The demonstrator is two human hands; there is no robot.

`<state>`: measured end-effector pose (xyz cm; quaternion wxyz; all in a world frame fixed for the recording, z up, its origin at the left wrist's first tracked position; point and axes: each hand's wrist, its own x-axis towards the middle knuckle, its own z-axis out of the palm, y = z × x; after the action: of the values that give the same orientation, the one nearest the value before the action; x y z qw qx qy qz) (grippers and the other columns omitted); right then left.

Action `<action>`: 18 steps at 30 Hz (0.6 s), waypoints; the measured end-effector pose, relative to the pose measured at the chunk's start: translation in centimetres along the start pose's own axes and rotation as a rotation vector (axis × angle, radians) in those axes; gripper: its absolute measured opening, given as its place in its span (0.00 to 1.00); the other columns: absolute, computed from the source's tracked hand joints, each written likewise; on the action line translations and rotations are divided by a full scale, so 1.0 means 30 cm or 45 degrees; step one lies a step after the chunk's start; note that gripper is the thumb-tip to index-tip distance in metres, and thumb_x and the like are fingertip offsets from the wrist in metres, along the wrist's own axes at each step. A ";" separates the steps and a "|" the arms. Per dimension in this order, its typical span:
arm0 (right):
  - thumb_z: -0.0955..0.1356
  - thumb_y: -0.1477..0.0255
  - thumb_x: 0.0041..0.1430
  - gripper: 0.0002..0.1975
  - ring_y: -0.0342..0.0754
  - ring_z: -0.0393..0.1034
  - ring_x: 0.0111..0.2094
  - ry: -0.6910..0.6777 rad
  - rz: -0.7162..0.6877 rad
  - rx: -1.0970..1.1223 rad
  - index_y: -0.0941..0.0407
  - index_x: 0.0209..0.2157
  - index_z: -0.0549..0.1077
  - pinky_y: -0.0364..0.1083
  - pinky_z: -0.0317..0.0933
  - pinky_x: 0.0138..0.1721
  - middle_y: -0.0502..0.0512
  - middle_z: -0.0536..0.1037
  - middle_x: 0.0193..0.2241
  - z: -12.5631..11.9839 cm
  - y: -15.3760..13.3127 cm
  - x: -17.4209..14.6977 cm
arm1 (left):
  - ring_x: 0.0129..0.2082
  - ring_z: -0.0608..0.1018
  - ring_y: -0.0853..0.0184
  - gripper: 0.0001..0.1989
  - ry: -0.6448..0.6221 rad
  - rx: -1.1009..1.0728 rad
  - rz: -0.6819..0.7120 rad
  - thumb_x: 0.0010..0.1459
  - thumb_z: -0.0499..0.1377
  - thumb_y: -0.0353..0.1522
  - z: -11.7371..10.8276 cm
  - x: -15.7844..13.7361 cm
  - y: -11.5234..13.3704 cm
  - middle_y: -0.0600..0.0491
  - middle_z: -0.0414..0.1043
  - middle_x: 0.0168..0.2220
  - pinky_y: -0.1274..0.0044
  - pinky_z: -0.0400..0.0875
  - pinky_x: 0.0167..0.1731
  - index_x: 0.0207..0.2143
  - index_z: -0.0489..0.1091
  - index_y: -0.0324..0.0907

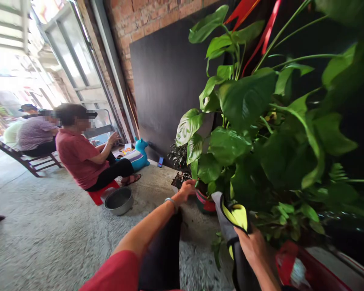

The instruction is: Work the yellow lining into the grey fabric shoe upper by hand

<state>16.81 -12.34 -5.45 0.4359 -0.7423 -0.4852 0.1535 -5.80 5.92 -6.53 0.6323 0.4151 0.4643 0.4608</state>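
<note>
Left hand (186, 190) stretched out, fingers curled on rim of red plant pot (206, 203) on concrete floor (57, 234). Right hand (255, 248) lifted, gripping grey-yellow cloth (232, 218). One metal bowl (119, 200). Two people sit nearby.

Left arm: bare from the upper arm down, with a short red sleeve (115, 270) covering the shoulder end at the lower frame edge. A thin silver-grey bracelet (171, 202) sits at the wrist, just behind the left hand (186, 190). Right arm: bare forearm, no sleeve in view, no band at the wrist. Right hand (253, 246) ungloved. No rings can be made out on either hand.
</note>
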 end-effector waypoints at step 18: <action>0.65 0.53 0.43 0.20 0.65 0.78 0.38 0.104 -0.313 0.225 0.53 0.29 0.77 0.58 0.71 0.42 0.69 0.82 0.32 -0.005 -0.298 0.093 | 0.26 0.77 0.67 0.04 -0.160 -0.284 -0.109 0.54 0.65 0.29 0.200 -0.067 0.110 0.52 0.75 0.24 0.75 0.73 0.31 0.31 0.73 0.38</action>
<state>13.01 -8.68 2.29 0.5344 -0.6416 -0.5390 0.1106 -0.93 4.16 -1.64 0.7213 0.3501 0.3869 0.4554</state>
